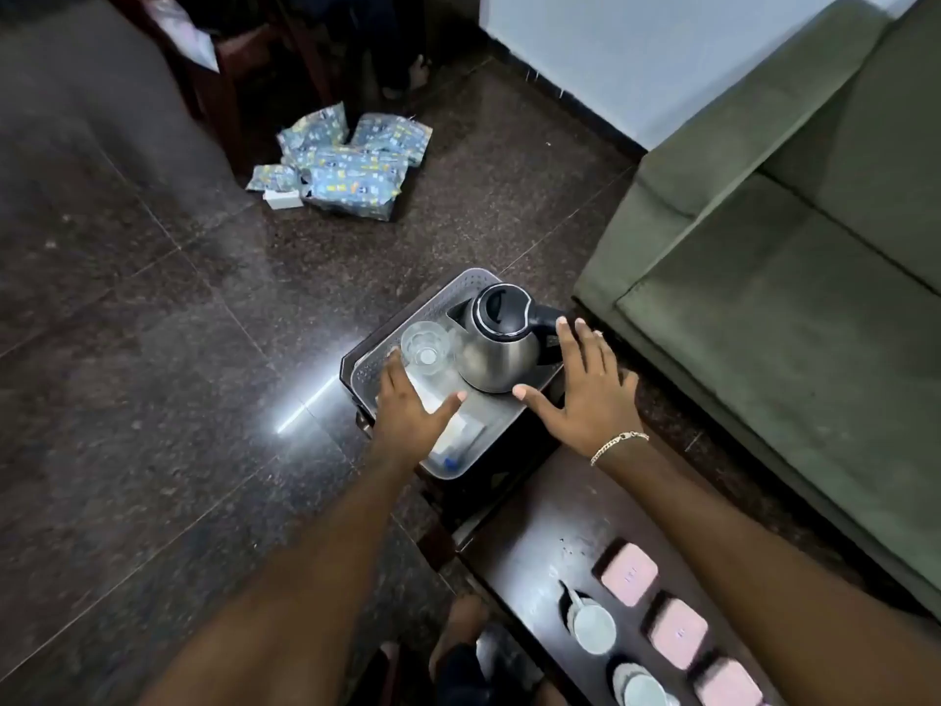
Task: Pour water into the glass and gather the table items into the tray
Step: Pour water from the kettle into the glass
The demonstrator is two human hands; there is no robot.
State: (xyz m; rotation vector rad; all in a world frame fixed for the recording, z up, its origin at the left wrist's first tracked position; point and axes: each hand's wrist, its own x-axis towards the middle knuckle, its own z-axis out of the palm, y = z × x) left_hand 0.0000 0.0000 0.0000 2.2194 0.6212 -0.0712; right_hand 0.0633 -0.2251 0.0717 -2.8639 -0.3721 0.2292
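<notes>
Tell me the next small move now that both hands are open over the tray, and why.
Probably close the right hand on the kettle handle. It hovers open beside it, the glass stands next to the kettle in the tray, and I can't tell whether the glass holds water.

Tray (438,305): far half taken by kettle (496,351) and glass (425,346), standing just beside each other. Near half holds low white items (458,430). Sofa (764,277) bounds the right side; open floor (178,349) lies left.
</notes>
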